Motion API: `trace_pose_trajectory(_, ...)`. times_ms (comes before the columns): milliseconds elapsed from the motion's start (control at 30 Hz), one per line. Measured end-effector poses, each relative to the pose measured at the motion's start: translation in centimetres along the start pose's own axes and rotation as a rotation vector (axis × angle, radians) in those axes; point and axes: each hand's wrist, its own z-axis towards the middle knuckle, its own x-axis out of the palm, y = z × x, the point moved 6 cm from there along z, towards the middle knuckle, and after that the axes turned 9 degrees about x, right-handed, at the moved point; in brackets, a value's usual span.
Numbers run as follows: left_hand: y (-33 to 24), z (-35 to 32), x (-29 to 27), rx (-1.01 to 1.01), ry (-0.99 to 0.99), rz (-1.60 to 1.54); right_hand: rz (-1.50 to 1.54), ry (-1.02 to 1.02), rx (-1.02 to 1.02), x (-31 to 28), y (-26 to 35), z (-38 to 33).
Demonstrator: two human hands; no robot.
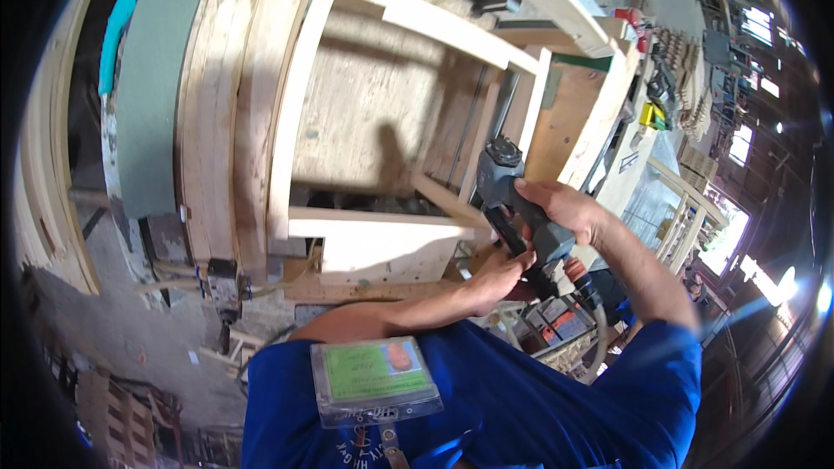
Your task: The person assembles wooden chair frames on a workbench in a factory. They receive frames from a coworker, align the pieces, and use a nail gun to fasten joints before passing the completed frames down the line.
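My right hand [569,211] is curled firmly round the grip of a dark nail gun [497,175], while my left hand [502,280] has its fingers bent against the tool's lower side, too hidden to tell how tightly they close. The gun is at the near right corner of a pale timber frame [382,226], with long planks [208,104] to the left, concrete floor [174,352] below and bright windows [728,230] far right. My left forearm crosses my front almost level; my right slants up and inward.
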Motion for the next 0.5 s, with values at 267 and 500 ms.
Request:
trace_pose_trajectory(267, -14.0, 10.1, -0.5, 0.511, -0.101, 1.078, 0.511, -0.337, -0.837, -6.3, 3.7, -1.4)
trace_pose_trajectory(500, -18.8, 12.4, 1.1, 0.548, -0.057, 1.115, 0.581, -0.373, -0.866, -9.7, 7.0, 0.7)
